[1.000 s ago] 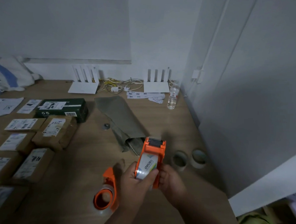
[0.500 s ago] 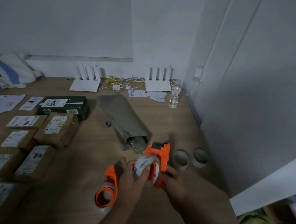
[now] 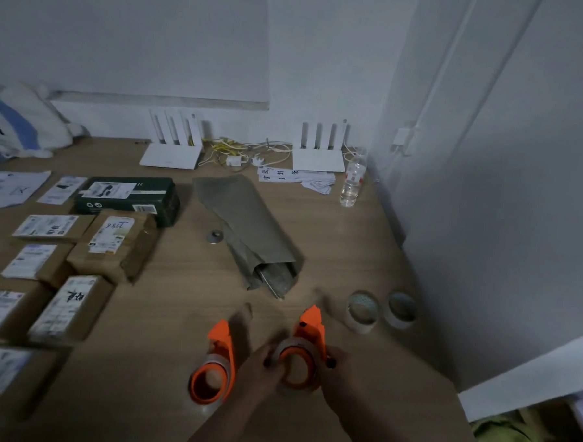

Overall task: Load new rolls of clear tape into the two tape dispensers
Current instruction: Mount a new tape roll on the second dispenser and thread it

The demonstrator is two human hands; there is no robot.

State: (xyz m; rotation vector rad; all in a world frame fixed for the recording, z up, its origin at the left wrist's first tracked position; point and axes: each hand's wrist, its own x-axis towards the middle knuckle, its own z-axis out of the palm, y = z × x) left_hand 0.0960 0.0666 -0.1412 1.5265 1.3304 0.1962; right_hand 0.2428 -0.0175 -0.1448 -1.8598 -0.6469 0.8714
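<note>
Two orange tape dispensers sit near the table's front. The left dispenser [image 3: 212, 368] lies on the wood with a clear roll on it, untouched. The right dispenser [image 3: 305, 350] is low over the table with a clear tape roll around its hub. My left hand [image 3: 258, 371] grips its left side at the roll, and my right hand [image 3: 337, 375] grips its right side. Two more tape rolls, one [image 3: 362, 310] and another [image 3: 401, 309], stand on the table to the right.
A grey-green mailer bag [image 3: 249, 232] lies behind the dispensers. Several labelled cardboard parcels [image 3: 113, 245] and a dark green box [image 3: 129, 197] fill the left side. Two white routers [image 3: 317, 151], cables and a water bottle [image 3: 352, 180] stand at the back. A wall [image 3: 487, 197] borders the right.
The right dispenser was held upright above the table; both hands have turned it onto its side and lowered it toward the table, its round hub now facing up.
</note>
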